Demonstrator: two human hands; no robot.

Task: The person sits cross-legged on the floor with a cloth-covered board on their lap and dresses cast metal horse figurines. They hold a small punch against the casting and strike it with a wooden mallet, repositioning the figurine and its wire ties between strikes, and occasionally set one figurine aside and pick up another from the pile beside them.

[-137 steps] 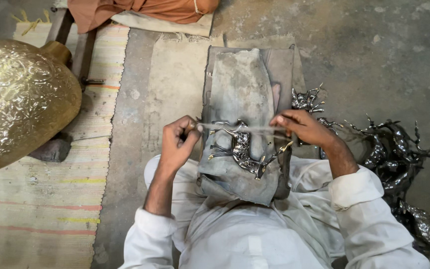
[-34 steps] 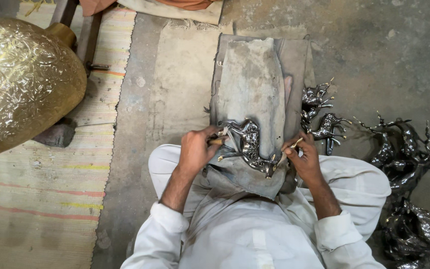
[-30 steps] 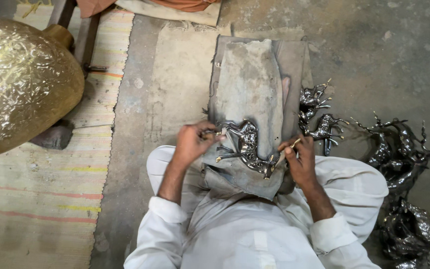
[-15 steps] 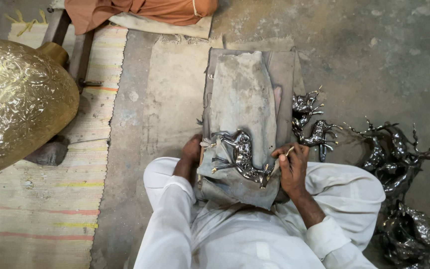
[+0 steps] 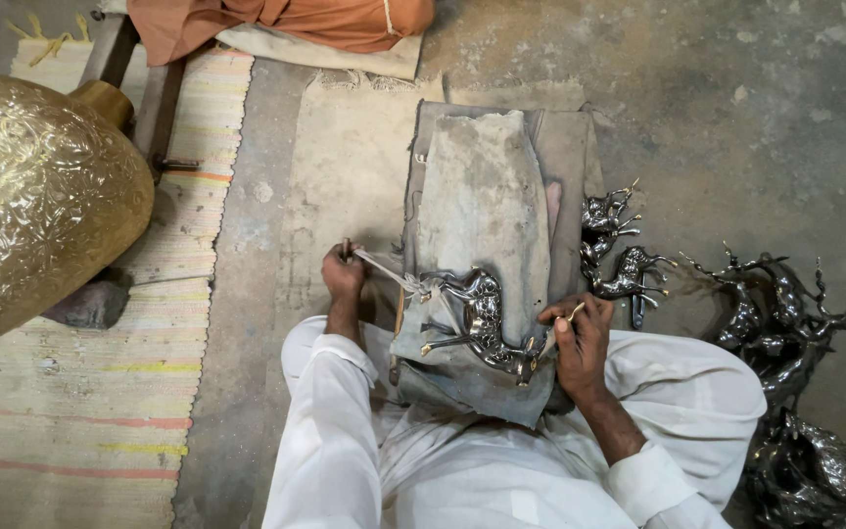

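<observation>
Metal deer (image 5: 477, 323) lies on its side on a grey cloth pad (image 5: 487, 196), near the pad's near edge, over the person's lap. Legs point toward the left hand, head end toward the right hand. Surface bright, silvery.

A thin pale strip (image 5: 389, 271) runs taut from the left hand (image 5: 343, 276) to the deer, passes around it, and comes out at the right hand (image 5: 580, 338). I cannot tell what the strip is made of.

Left hand: just off the pad's left edge, over the floor; grip clenched on the strip's end. Right hand: at the pad's near right corner, touching the deer's head end; grip pinched on the strip's other end, fingers curled.

Person seated on the floor, white sleeves and trousers, knees spread either side of the pad.

2 more small deer (image 5: 619, 250) lie just beside the pad's right edge, on the concrete floor (image 5: 756, 118). Further right, well apart from the pad, a heap of dark antlered deer (image 5: 785, 323) reaches to the lower right corner of the view.

Left of the person: a striped mat (image 5: 70, 411). On it, at the far left, a large embossed brass pot (image 5: 31, 196). At the top edge, orange cloth (image 5: 286, 22) on a pale cushion.
</observation>
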